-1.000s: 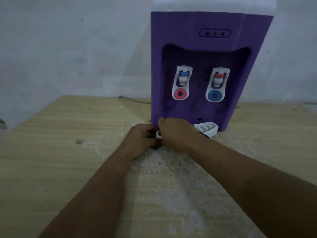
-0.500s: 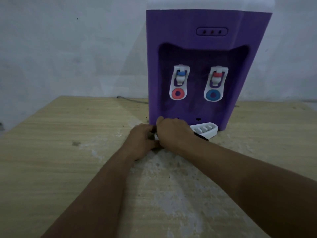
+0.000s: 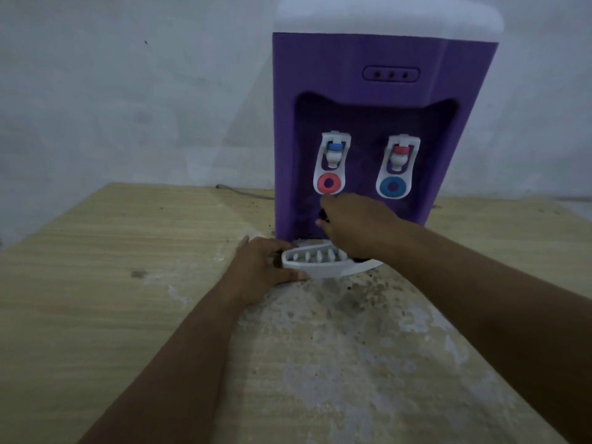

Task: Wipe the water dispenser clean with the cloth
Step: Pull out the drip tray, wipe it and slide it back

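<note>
The purple water dispenser with a white top stands at the back of the table, with two white taps in its dark recess. Its white slatted drip tray lies on the table at the dispenser's foot. My left hand grips the tray's left end. My right hand is raised over the tray, inside the recess just below the left tap, fingers closed on a small dark cloth of which only a bit shows.
The wooden table has a pale, stained and speckled patch in front of the dispenser. A cable runs along the table's back edge by the grey wall. The right tap is untouched.
My right hand has lifted off the drip tray into the recess under the left tap, uncovering the tray's slats. My left hand stays at the tray's left end.
</note>
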`<state>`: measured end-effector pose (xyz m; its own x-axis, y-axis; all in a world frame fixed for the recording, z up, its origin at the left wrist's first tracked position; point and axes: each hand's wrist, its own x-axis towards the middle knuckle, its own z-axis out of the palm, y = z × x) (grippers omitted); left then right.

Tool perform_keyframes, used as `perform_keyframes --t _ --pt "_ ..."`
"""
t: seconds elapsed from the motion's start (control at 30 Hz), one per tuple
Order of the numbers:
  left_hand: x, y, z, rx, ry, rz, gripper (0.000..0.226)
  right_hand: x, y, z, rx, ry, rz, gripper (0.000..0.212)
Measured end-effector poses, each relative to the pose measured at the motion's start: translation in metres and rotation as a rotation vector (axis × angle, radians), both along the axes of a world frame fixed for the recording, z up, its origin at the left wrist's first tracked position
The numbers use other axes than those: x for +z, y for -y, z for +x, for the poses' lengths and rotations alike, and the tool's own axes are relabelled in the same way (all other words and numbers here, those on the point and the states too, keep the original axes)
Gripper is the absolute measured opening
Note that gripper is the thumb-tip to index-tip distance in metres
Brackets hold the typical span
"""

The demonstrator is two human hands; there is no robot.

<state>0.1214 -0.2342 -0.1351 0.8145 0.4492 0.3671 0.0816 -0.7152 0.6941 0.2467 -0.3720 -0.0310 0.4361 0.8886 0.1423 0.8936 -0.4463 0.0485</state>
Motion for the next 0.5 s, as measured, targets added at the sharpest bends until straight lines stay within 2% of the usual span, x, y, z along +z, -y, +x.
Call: perform_keyframes --t 0.07,0.2,0.37,0.43,0.5 --pt "0.001 0.001 0.0 0.018 -0.019 0.019 0.029 -0.007 -0.006 0.001 0.073 -0.154 0.077 0.019" --pt "0.002 0.001 0.0 -0.012 0.004 -0.001 0.03 -0.024 -0.005 -0.002 0.119 -0.209 0.019 0.018" --pt "0.001 0.0 0.001 -0.011 -0.012 0.005 0.031 -0.028 -0.006 -0.015 0.174 -0.034 -0.1 0.002" --pt "0.001 0.0 0.0 -0.034 -0.024 -0.02 0.037 -0.019 -0.008 -0.019 0.192 -0.038 -0.158 0.017" --pt "0.002 0.0 0.0 -0.048 -0.022 -0.049 0.041 -0.007 -0.011 -0.017 0.175 -0.064 -0.258 0.02"
